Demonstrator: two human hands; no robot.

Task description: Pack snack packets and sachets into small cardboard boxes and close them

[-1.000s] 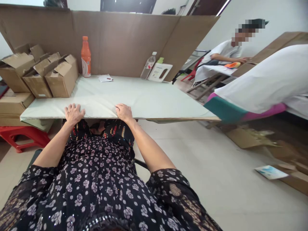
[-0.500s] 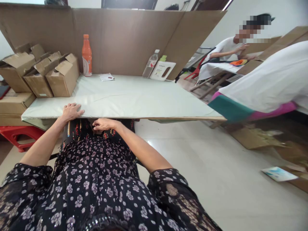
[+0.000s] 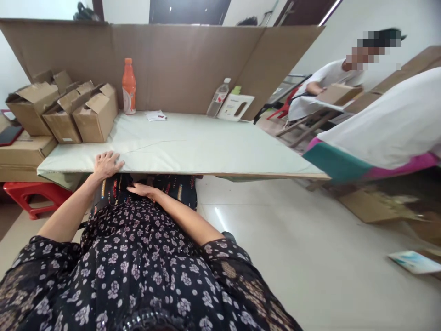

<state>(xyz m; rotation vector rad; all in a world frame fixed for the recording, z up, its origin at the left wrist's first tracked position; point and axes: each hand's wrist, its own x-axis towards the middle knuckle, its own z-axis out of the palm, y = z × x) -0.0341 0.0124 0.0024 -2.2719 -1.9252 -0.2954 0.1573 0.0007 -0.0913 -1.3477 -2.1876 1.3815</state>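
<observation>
My left hand (image 3: 107,164) lies flat on the front edge of the pale green covered table (image 3: 193,156), fingers spread, with nothing in it. Below the table's edge, my right hand (image 3: 142,190) is over my lap. Its fingers are bent and closed against the black trousers (image 3: 174,188) with coloured patterns; whatever they pinch is dark and cannot be made out. A black flowered top (image 3: 138,257) covers my body just under both hands.
Open cardboard boxes (image 3: 94,117) stand on the table's left. An orange bottle (image 3: 128,89), papers (image 3: 156,116), a clear bottle (image 3: 218,99) and a white jug (image 3: 236,106) stand towards the cardboard screen (image 3: 186,69). A red stool (image 3: 37,195) is lower left. A person (image 3: 330,78) sits at right.
My right hand has shifted slightly left and lower against the table edge, its fingers straighter. The left hand stays on the table. The person at right now has a cardboard box in front.
</observation>
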